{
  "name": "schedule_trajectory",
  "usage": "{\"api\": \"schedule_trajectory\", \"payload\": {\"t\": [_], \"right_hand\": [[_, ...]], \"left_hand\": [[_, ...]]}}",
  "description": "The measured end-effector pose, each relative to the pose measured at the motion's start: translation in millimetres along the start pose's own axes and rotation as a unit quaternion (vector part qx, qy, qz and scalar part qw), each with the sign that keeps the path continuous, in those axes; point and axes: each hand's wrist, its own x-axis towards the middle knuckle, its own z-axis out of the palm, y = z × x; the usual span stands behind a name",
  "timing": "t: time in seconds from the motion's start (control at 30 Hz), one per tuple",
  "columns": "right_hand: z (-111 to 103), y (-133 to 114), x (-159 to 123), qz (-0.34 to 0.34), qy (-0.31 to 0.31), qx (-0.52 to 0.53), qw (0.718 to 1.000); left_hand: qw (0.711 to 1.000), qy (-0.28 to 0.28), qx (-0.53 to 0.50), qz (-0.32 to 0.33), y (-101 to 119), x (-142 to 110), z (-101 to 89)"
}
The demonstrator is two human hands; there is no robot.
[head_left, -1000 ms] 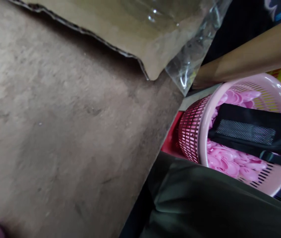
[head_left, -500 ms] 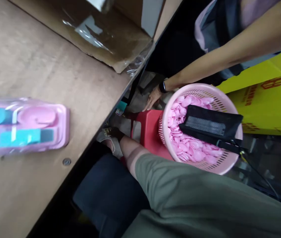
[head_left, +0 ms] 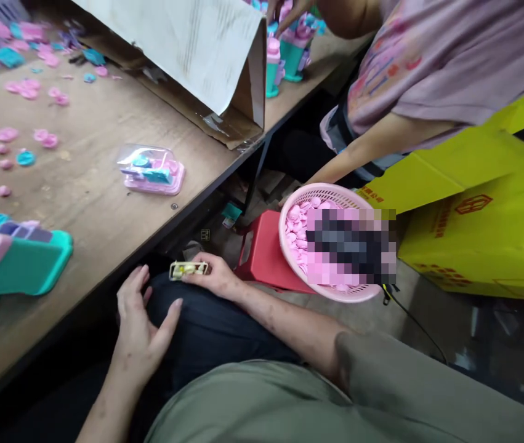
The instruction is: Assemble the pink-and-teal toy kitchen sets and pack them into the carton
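My right hand [head_left: 210,275] is closed around the end of a small cream plastic frame with little pale pieces in it [head_left: 188,270], above my dark-clad knee. Just left of it, my left hand [head_left: 144,314] is open, thumb and fingers apart, holding nothing. On the table nearby lies a pink tray under a clear plastic cover [head_left: 153,172], with turquoise and pink parts inside. A green and pink plastic toy [head_left: 26,261] stands at the table's left edge of view.
A pink basket [head_left: 296,267] of pink pieces rests on a red stool [head_left: 266,249]; a blurred black object lies in it. A co-worker's arm [head_left: 349,154] reaches down behind it. Yellow boxes [head_left: 487,227] stand right. A cardboard box [head_left: 197,49] and loose parts occupy the table [head_left: 90,240].
My right arm, earlier reaching down toward the floor beside a shoe, is now raised with the small cream frame in hand. My left hand has come into view. The camera has tilted up.
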Motion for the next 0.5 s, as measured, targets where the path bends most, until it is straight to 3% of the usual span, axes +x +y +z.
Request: {"api": "schedule_trajectory", "payload": {"t": [0.13,0.23,0.4,0.47,0.5], "right_hand": [[-1.9,-26.4,-42.2,-0.109,-0.077,-0.045,0.990],[6.9,-37.4,-48.0,-0.112,-0.100,-0.103,0.983],[24.2,-45.4,-23.8,-0.148,-0.231,-0.176,0.945],[21.0,-45.6,-2.0,-0.137,-0.304,-0.133,0.933],[16.6,-44.6,11.5,-0.123,-0.303,-0.106,0.939]], "left_hand": [[0.992,-0.123,-0.038,-0.007,12.9,11.2,-13.9],[0.978,-0.178,-0.079,-0.071,22.3,9.8,-34.1],[0.980,-0.153,-0.030,-0.126,14.5,-0.7,-64.6],[0.973,-0.123,-0.042,-0.193,2.3,-5.5,-72.5],[0.963,-0.103,-0.066,-0.238,-4.8,-7.9,-74.0]]}}
